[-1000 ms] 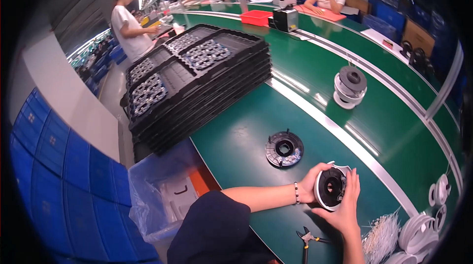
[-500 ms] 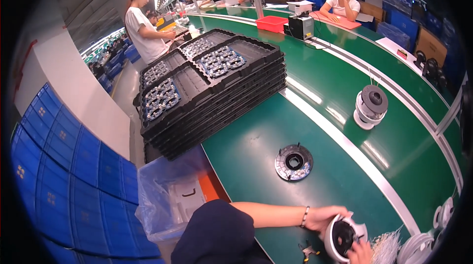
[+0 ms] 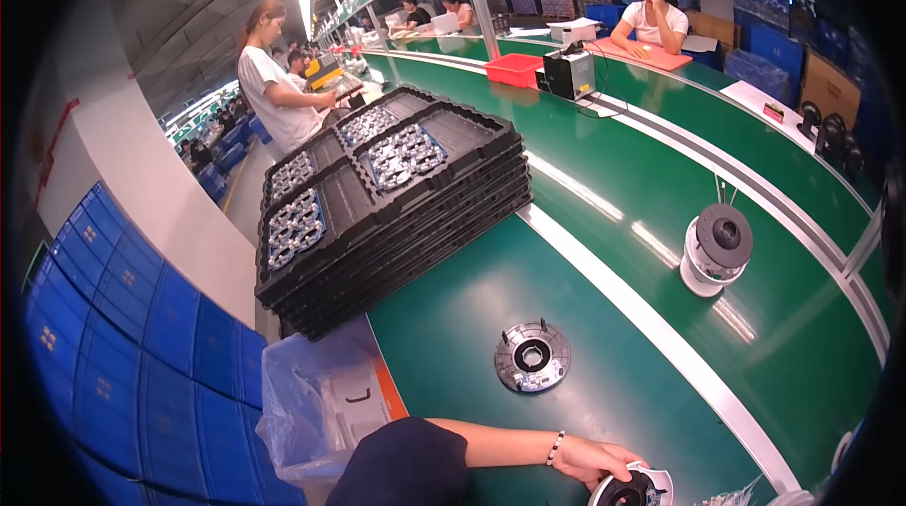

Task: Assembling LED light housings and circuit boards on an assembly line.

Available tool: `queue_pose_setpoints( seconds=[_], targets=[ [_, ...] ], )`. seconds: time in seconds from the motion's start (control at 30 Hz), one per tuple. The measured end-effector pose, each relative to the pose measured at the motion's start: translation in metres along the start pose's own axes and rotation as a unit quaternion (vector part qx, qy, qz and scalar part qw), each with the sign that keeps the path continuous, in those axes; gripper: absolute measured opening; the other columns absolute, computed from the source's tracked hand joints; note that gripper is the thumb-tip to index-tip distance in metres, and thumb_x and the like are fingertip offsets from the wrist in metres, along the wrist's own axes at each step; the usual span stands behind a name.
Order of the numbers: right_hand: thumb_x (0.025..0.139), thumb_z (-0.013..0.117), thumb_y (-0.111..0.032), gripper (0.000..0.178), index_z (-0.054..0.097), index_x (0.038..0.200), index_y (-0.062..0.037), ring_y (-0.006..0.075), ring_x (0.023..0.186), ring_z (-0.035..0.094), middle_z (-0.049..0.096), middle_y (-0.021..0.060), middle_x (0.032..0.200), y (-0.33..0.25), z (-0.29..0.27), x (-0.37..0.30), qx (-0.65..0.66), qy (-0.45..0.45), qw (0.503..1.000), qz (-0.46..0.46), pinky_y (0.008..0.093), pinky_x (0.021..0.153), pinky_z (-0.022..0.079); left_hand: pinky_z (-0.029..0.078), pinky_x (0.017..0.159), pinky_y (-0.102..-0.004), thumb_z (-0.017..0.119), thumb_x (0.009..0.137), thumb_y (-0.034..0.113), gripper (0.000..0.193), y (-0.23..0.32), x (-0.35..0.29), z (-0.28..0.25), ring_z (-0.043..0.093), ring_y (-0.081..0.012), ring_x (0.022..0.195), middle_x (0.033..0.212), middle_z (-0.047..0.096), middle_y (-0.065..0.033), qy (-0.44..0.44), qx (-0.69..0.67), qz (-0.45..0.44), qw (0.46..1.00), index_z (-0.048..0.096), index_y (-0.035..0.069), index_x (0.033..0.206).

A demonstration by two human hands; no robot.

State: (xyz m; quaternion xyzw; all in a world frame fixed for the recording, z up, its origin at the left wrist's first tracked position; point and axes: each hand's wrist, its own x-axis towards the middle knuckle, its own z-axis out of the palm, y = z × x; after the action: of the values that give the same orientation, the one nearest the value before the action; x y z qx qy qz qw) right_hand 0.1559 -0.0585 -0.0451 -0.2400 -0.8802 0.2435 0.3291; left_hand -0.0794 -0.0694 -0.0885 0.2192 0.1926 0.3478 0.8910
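Housing (image 3: 645, 485), wht/blk, in L hand (image 3: 590, 459)

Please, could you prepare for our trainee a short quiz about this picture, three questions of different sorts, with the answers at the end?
1. What does the left hand hold?
a) a pair of pliers
b) a white-rimmed round part
c) a blue box

2. True or false: the pegged disc lies inside the red bin.

3. Which is nearer to the left hand: the pegged disc or the black tray stack?

Key:
1. b
2. False; it lies on the green table.
3. The pegged disc.
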Motion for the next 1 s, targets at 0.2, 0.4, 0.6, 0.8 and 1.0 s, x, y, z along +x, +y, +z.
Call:
queue_pose_setpoints(
  seconds=[0.2,0.4,0.6,0.8,1.0],
  targets=[
    [0.078,0.055,-0.009,0.019,0.060,0.095,-0.0026,0.0414,0.098,0.050,0.057,0.0179,0.101,0.0009,0.0037,-0.0021,-0.003,0.013,1.000,0.010,0.0481,0.087,0.038,0.040,0.089,-0.0337,0.047,0.086,0.015,0.054,0.0013,-0.0020,0.0008,0.041,-0.0147,0.112,0.128,0.037,-0.0046,0.008,0.002,-0.001,1.000,0.024,0.011,0.134],
    [0.079,0.055,-0.010,0.018,0.060,0.095,-0.0023,0.0408,0.099,0.050,0.058,0.0173,0.101,0.0019,0.0071,-0.0031,-0.004,0.029,1.000,0.001,0.0474,0.087,0.038,0.040,0.090,-0.0340,0.047,0.086,0.015,0.054,0.0019,-0.0030,0.0006,0.040,-0.0151,0.113,0.129,0.037,-0.0051,0.007,-0.001,0.002,1.000,0.024,0.011,0.134],
    [0.077,0.054,-0.007,0.019,0.060,0.095,-0.0022,0.0402,0.099,0.050,0.057,0.0176,0.102,-0.0013,0.0048,-0.0012,-0.007,0.021,1.000,0.008,0.0471,0.087,0.038,0.039,0.091,-0.0347,0.048,0.085,0.014,0.054,0.0016,-0.0037,0.0026,0.040,-0.0154,0.113,0.129,0.036,-0.0058,0.017,-0.004,0.000,1.000,0.024,0.010,0.134],
    [0.075,0.054,-0.004,0.021,0.060,0.095,-0.0022,0.0402,0.100,0.050,0.057,0.0181,0.103,-0.0019,0.0013,-0.0033,-0.016,0.022,1.000,0.004,0.0469,0.087,0.038,0.038,0.091,-0.0347,0.048,0.085,0.013,0.054,0.0006,0.0002,0.0014,0.040,-0.0154,0.113,0.129,0.036,-0.0060,-0.005,-0.002,0.003,1.000,0.024,0.010,0.133],
    [0.074,0.054,-0.001,0.021,0.060,0.094,-0.0023,0.0401,0.100,0.051,0.057,0.0184,0.103,-0.0037,0.0028,-0.0007,-0.007,0.023,1.000,0.003,0.0466,0.087,0.038,0.039,0.091,-0.0381,0.048,0.084,0.014,0.055,-0.0025,-0.0036,0.0014,0.037,-0.0168,0.116,0.129,0.035,-0.0062,0.007,0.002,0.010,1.000,0.023,0.010,0.134]
  ],
)
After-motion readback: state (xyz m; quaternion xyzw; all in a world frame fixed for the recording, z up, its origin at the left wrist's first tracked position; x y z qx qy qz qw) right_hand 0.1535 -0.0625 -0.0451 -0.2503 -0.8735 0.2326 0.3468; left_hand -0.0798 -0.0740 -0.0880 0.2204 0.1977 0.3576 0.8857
